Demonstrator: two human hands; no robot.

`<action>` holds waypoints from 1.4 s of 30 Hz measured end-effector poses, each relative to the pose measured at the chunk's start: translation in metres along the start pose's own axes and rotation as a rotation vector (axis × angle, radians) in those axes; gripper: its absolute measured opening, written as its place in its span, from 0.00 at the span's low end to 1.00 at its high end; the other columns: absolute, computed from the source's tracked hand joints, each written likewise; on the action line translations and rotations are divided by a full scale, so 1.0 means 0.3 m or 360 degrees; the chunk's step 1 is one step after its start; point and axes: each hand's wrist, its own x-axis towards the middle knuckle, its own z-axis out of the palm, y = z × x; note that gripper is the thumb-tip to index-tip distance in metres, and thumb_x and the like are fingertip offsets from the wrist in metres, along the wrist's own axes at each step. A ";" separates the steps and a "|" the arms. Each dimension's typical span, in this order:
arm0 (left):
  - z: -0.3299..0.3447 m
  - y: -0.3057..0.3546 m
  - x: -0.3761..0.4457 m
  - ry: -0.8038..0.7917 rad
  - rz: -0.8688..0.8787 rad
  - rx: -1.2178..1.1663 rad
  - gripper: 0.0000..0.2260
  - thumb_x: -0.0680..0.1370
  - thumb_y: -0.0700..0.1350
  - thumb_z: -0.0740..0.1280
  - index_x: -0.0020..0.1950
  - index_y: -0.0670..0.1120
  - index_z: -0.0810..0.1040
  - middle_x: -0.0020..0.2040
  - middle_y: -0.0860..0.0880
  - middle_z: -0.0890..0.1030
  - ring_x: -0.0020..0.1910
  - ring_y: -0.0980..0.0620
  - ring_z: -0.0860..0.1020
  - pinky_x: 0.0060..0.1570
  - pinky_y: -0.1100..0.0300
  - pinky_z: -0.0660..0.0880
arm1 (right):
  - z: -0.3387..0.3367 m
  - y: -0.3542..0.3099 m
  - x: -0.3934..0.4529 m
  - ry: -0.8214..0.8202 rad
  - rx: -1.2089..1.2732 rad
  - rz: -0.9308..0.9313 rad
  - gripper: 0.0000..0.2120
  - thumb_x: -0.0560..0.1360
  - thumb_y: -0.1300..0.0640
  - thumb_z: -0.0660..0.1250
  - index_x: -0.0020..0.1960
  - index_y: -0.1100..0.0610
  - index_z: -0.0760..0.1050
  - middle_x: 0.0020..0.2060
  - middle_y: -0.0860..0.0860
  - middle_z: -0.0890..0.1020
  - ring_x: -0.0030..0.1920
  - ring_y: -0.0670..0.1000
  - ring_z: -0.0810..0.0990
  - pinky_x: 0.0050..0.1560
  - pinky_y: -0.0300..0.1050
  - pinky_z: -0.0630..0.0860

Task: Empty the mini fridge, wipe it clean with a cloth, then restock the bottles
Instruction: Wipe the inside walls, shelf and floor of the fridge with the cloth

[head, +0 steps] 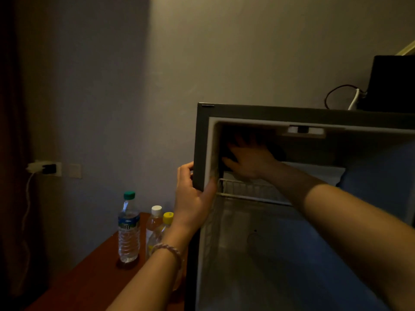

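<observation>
A: Bottles stand on the counter at eight o'clock; left hand has its grip clamped round the fridge edge.

B: Right hand, fingers spread, presses a dark cloth inside at twelve. It's dim; corners could go unwiped, or the rack could snag it.

Mini fridge has a matt dark metal-looking shell, smooth pale plastic lining inside, plus a white coated wire shelf. Bottles at lower left are clear glossy plastic. Worktop looks like reddish wood with a slight sheen. Wall's matt paint.
</observation>
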 end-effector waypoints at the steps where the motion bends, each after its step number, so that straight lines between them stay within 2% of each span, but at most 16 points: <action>1: 0.001 0.000 0.000 0.0004 0.0003 -0.0008 0.22 0.77 0.49 0.72 0.67 0.51 0.66 0.61 0.42 0.76 0.52 0.44 0.83 0.42 0.54 0.83 | -0.014 0.028 -0.011 -0.0096 0.0026 -0.0082 0.33 0.79 0.34 0.52 0.80 0.43 0.46 0.79 0.51 0.48 0.76 0.64 0.50 0.73 0.64 0.56; 3: 0.003 0.003 -0.001 0.0018 0.0009 -0.0015 0.25 0.75 0.54 0.72 0.67 0.51 0.67 0.61 0.42 0.76 0.52 0.45 0.83 0.42 0.55 0.83 | -0.022 0.070 -0.031 -0.0184 -0.0010 -0.0160 0.34 0.78 0.32 0.53 0.79 0.40 0.46 0.79 0.51 0.47 0.76 0.65 0.50 0.73 0.64 0.58; 5: 0.004 0.007 -0.003 0.0032 0.0018 -0.0004 0.25 0.73 0.55 0.71 0.66 0.51 0.67 0.61 0.43 0.76 0.52 0.46 0.83 0.41 0.57 0.82 | -0.015 0.073 -0.040 -0.0137 -0.0074 -0.0147 0.33 0.78 0.32 0.55 0.78 0.39 0.51 0.79 0.52 0.50 0.75 0.66 0.53 0.71 0.64 0.62; 9: 0.004 0.007 -0.003 0.0022 0.0039 -0.0020 0.20 0.77 0.48 0.71 0.65 0.52 0.67 0.61 0.43 0.75 0.51 0.47 0.83 0.41 0.58 0.82 | -0.012 0.019 -0.022 0.0032 -0.0141 0.0010 0.28 0.77 0.36 0.61 0.74 0.42 0.64 0.77 0.54 0.57 0.73 0.66 0.59 0.65 0.61 0.67; 13: 0.003 -0.001 0.002 0.0013 0.0058 -0.0040 0.19 0.77 0.46 0.71 0.65 0.53 0.67 0.61 0.42 0.75 0.51 0.45 0.83 0.40 0.58 0.82 | -0.017 -0.006 -0.032 0.0248 -0.0276 0.0057 0.24 0.73 0.40 0.69 0.67 0.46 0.73 0.70 0.57 0.68 0.68 0.68 0.66 0.58 0.62 0.71; 19: 0.004 0.002 -0.003 0.0006 0.0077 -0.0024 0.23 0.73 0.56 0.70 0.65 0.54 0.66 0.62 0.42 0.74 0.52 0.44 0.82 0.39 0.61 0.81 | -0.010 0.023 -0.118 0.0317 -0.0399 0.0254 0.25 0.69 0.41 0.72 0.63 0.48 0.74 0.65 0.60 0.72 0.63 0.68 0.70 0.53 0.60 0.73; 21: 0.002 -0.006 0.000 0.0009 0.0077 -0.0028 0.22 0.75 0.56 0.71 0.65 0.54 0.66 0.62 0.42 0.74 0.52 0.44 0.82 0.40 0.60 0.81 | -0.013 0.019 -0.121 0.0319 -0.0443 0.0261 0.25 0.68 0.40 0.73 0.62 0.48 0.75 0.63 0.60 0.73 0.61 0.68 0.71 0.52 0.60 0.73; 24: 0.002 -0.016 0.003 0.0017 0.0089 -0.0008 0.20 0.78 0.49 0.71 0.65 0.54 0.67 0.62 0.42 0.74 0.53 0.44 0.82 0.39 0.60 0.81 | 0.001 -0.019 -0.112 0.0321 -0.0453 0.0248 0.25 0.72 0.32 0.63 0.63 0.46 0.73 0.66 0.58 0.71 0.62 0.67 0.69 0.55 0.60 0.69; 26: 0.003 -0.018 0.004 0.0029 0.0091 -0.0001 0.19 0.78 0.46 0.71 0.65 0.54 0.67 0.61 0.42 0.74 0.53 0.44 0.81 0.39 0.60 0.81 | 0.021 -0.050 -0.109 0.0342 -0.0444 0.0248 0.25 0.75 0.31 0.56 0.62 0.46 0.75 0.66 0.57 0.71 0.62 0.67 0.68 0.56 0.60 0.68; 29: 0.004 -0.017 0.005 0.0030 0.0091 -0.0004 0.19 0.78 0.46 0.71 0.65 0.52 0.67 0.62 0.42 0.74 0.54 0.43 0.81 0.39 0.61 0.80 | 0.033 -0.057 -0.105 0.0447 -0.0436 0.0227 0.19 0.76 0.36 0.61 0.55 0.47 0.79 0.64 0.58 0.75 0.58 0.67 0.71 0.53 0.60 0.72; 31: 0.005 -0.016 0.003 0.0034 0.0092 -0.0009 0.20 0.77 0.49 0.71 0.65 0.53 0.67 0.62 0.42 0.74 0.54 0.44 0.81 0.40 0.59 0.81 | 0.034 -0.036 -0.103 0.0509 -0.0444 0.0177 0.16 0.74 0.39 0.66 0.53 0.49 0.80 0.62 0.59 0.76 0.57 0.66 0.73 0.50 0.58 0.73; 33: 0.004 -0.014 0.002 0.0038 0.0083 0.0001 0.22 0.74 0.55 0.71 0.65 0.55 0.67 0.62 0.43 0.74 0.54 0.44 0.81 0.41 0.57 0.82 | 0.028 -0.021 -0.094 0.0501 -0.0413 0.0193 0.16 0.72 0.40 0.69 0.54 0.49 0.79 0.61 0.59 0.76 0.57 0.65 0.73 0.51 0.58 0.73; 35: 0.003 -0.010 0.001 0.0036 0.0078 0.0009 0.22 0.73 0.57 0.70 0.63 0.57 0.67 0.62 0.43 0.74 0.54 0.44 0.81 0.42 0.55 0.83 | 0.018 -0.028 -0.079 0.0434 -0.0320 0.0294 0.19 0.73 0.39 0.68 0.59 0.47 0.77 0.63 0.58 0.74 0.61 0.65 0.71 0.54 0.58 0.71; 38: 0.004 -0.011 0.003 0.0032 0.0084 0.0005 0.20 0.76 0.51 0.71 0.64 0.56 0.67 0.62 0.43 0.74 0.54 0.44 0.81 0.42 0.57 0.83 | 0.015 -0.047 -0.056 0.0329 -0.0187 0.0442 0.26 0.75 0.35 0.63 0.69 0.43 0.70 0.70 0.57 0.68 0.68 0.64 0.64 0.62 0.61 0.65; 40: 0.004 -0.012 0.003 0.0037 0.0098 0.0013 0.19 0.78 0.46 0.71 0.64 0.55 0.67 0.62 0.42 0.73 0.54 0.46 0.81 0.41 0.59 0.82 | 0.017 -0.051 -0.046 0.0298 -0.0129 0.0465 0.28 0.75 0.33 0.62 0.72 0.42 0.66 0.72 0.56 0.65 0.70 0.65 0.62 0.65 0.63 0.62; 42: 0.003 -0.016 0.005 0.0030 0.0102 0.0011 0.19 0.78 0.48 0.71 0.64 0.55 0.67 0.62 0.43 0.73 0.54 0.46 0.81 0.41 0.58 0.82 | 0.024 -0.051 -0.040 0.0284 -0.0113 0.0469 0.30 0.74 0.32 0.61 0.73 0.41 0.64 0.73 0.56 0.63 0.70 0.66 0.61 0.65 0.63 0.61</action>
